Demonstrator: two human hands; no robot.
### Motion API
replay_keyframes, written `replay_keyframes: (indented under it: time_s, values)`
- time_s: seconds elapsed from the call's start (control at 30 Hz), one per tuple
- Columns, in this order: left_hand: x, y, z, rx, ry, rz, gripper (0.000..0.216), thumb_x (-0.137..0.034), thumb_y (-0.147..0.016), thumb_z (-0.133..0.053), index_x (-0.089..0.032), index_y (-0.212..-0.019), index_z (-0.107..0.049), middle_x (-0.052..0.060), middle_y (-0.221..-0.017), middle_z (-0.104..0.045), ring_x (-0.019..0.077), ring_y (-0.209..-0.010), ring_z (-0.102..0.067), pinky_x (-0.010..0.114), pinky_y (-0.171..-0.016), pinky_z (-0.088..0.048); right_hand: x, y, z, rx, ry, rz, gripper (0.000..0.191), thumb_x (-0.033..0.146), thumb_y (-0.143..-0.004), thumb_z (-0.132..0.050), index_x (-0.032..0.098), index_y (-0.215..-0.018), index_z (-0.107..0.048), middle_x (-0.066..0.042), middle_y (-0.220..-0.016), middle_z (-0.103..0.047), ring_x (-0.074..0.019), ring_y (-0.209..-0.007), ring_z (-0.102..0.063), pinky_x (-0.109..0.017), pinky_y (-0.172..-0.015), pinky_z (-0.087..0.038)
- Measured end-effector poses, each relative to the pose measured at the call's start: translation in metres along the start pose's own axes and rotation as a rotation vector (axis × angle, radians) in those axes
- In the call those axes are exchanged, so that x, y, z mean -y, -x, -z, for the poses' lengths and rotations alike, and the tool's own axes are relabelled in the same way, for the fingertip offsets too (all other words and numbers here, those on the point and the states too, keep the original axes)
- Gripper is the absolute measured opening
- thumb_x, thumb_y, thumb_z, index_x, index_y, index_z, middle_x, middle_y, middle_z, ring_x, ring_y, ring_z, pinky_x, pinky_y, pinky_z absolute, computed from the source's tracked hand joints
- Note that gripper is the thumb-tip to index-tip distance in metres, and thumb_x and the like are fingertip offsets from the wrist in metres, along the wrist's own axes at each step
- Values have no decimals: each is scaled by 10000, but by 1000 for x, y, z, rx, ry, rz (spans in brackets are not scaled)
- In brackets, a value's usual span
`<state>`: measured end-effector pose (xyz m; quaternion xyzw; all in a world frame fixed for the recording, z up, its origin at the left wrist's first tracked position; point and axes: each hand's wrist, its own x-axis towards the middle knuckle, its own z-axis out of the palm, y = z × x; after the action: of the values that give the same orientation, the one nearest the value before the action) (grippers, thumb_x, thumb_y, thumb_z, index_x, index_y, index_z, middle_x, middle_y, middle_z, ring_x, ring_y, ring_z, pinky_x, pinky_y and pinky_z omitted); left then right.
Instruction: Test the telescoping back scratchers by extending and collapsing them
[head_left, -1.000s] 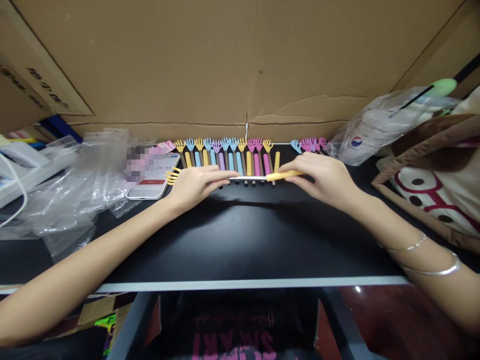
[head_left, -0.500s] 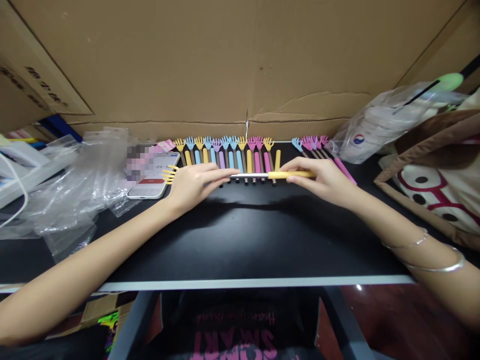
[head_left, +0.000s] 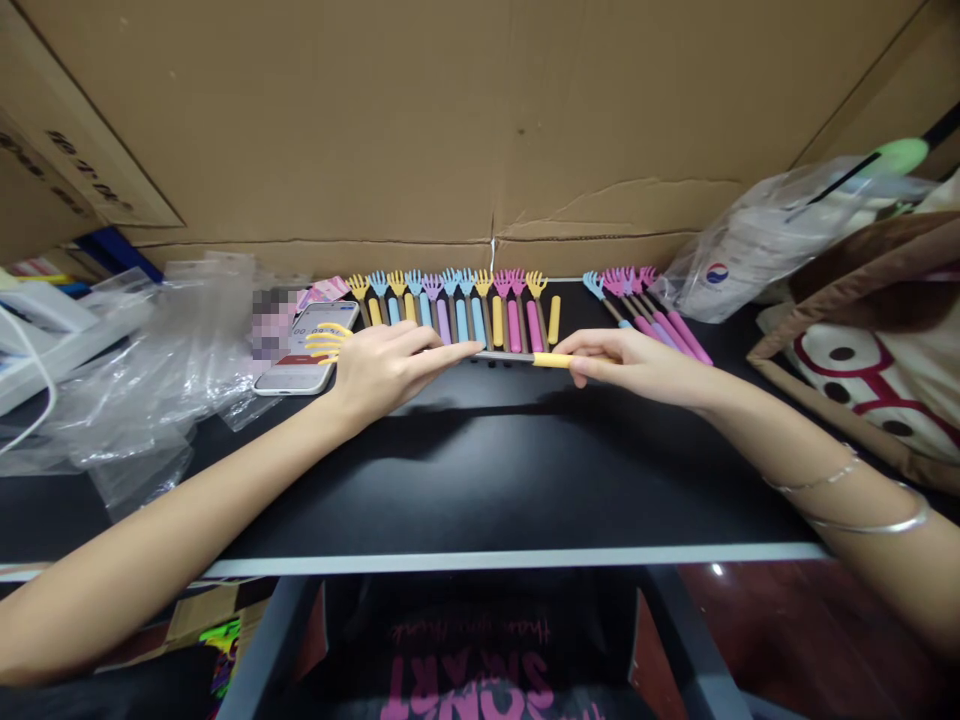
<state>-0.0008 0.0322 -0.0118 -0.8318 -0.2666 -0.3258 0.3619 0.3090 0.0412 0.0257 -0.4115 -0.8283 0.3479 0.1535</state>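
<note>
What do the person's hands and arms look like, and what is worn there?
The left hand is ungloved, without visible sleeve or jewellery. The right hand is also ungloved; its bare forearm wears a thin silvery bracelet and a thicker silvery bangle.

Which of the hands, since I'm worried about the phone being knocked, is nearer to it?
Left. The left hand is just to the right of the phone; the right hand is much farther right, at the handle end of the yellow-handled rod.

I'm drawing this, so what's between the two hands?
The head view shows a thin metal rod and part of its yellow handle between the left hand and the right hand. Beyond the rod, more claw-ended sticks lie in a row.
</note>
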Motion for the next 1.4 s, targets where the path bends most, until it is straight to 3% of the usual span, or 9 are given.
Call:
replay_keyframes:
  time_s: [0.37, 0.77, 0.97, 1.17, 1.4]
  values:
    - [-5, 5, 0, 247, 171, 199, 364, -401, -1023, -380, -333, -1178, -702, 5, -682, -633, 108, -555, -507, 251, -465, -229, 1, 2, -5, -166, 187, 85, 358, 481, -882, -511, 171, -975, -663, -27, -721, -663, -120, -597, -546, -245, -580, -369]
    - [-11, 4, -1, 382, 474, 428, 384, -432, -1009, -400, -272, -1182, -702, 17, -837, -719, 127, -689, -626, 208, -573, -365, 3, 5, -10, -336, 378, 107, 345, 449, -913, -510, 204, -1051, -711, -23, -782, -716, -123, -638, -608, -240, -580, -370]
    - [-11, 2, 2, 433, 580, 507, 362, -419, -993, -432, -265, -1156, -717, 34, -973, -759, 177, -818, -688, 226, -636, -433, 1, 4, -11, -360, 505, 214, 315, 404, -949, -476, 214, -1058, -703, -24, -835, -743, -138, -690, -655, -247, -612, -418]
    - [-12, 0, 3, 470, 631, 540, 384, -423, -987, -422, -231, -1126, -724, 30, -848, -757, 179, -748, -689, 227, -652, -458, -6, 4, -11, -469, 759, 335, 373, 416, -984, -408, 216, -1055, -714, -52, -962, -753, -173, -841, -688, -275, -677, -455]
    - [-15, 0, -2, 436, 707, 565, 398, -430, -975, -436, -184, -1093, -725, 38, -819, -746, 166, -682, -665, 232, -644, -457, -7, 7, -10, -573, 900, 346, 380, 427, -982, -418, 235, -1087, -728, -54, -841, -734, -160, -775, -665, -272, -607, -410]
